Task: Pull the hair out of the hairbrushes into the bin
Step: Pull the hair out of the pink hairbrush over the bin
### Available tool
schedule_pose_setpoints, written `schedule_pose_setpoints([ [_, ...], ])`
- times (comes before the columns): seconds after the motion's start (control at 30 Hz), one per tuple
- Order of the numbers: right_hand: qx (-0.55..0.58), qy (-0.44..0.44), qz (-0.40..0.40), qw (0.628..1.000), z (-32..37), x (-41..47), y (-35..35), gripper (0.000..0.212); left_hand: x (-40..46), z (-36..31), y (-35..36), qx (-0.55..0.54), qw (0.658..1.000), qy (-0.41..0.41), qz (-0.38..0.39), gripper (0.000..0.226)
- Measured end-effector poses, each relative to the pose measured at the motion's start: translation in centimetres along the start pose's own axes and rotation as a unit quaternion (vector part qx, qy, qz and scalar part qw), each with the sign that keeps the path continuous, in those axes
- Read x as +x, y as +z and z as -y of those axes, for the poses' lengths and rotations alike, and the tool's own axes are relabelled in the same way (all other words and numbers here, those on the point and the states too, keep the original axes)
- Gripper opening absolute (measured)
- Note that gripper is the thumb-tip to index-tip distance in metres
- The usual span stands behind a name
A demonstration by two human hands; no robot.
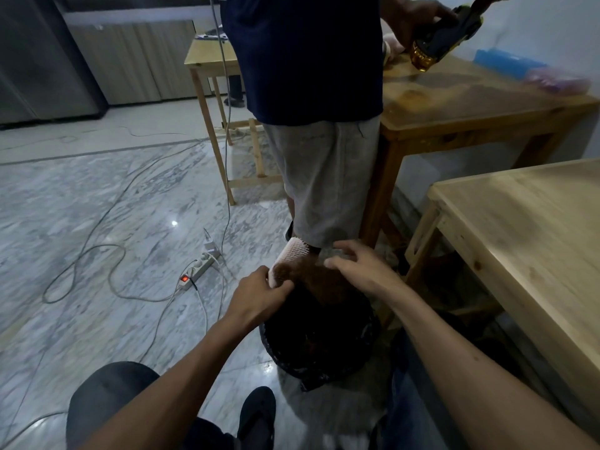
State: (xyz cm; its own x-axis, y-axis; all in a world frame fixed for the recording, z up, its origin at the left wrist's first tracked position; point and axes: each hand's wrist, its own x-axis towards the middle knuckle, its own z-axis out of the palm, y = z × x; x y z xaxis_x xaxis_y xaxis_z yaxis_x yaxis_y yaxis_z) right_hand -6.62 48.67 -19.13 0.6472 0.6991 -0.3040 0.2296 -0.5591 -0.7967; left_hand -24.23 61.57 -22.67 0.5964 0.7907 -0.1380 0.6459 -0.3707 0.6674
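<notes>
My left hand (259,292) is clamped round the lower end of a pale paddle hairbrush (290,256), bristles facing right, held right over the black-lined bin (319,339) on the floor. A thick brown clump of hair (313,279) sits on the bristles and spills down toward the bin mouth. My right hand (360,266) is spread, fingers curved over the top of the clump, not yet pinched on it; can't tell if the fingertips touch hair. Step in hand: grab and strip the wad. To do it well, I'd dig fingertips under the hair at the bristle roots, pinch the whole mat, peel along the bristles away from the left hand, keep the brush over the bin so strands drop inside. Another person's legs (328,177) stand just behind the bin, close.
</notes>
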Motion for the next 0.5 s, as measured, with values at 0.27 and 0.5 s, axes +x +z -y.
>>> schedule_pose_setpoints([
  [0.27, -0.023, -0.056, -0.042, 0.997, -0.5, 0.5, 1.0, 0.006, -0.1, -1.6, -0.2, -0.162, 0.986, -0.021, 0.04, 0.058],
  [0.5, 0.003, 0.112, -0.126, 0.986, -1.9, 0.7, -2.3, 0.018, 1.5, 1.6, -1.6, -0.192, 0.973, -0.127, -0.013, 0.075],
])
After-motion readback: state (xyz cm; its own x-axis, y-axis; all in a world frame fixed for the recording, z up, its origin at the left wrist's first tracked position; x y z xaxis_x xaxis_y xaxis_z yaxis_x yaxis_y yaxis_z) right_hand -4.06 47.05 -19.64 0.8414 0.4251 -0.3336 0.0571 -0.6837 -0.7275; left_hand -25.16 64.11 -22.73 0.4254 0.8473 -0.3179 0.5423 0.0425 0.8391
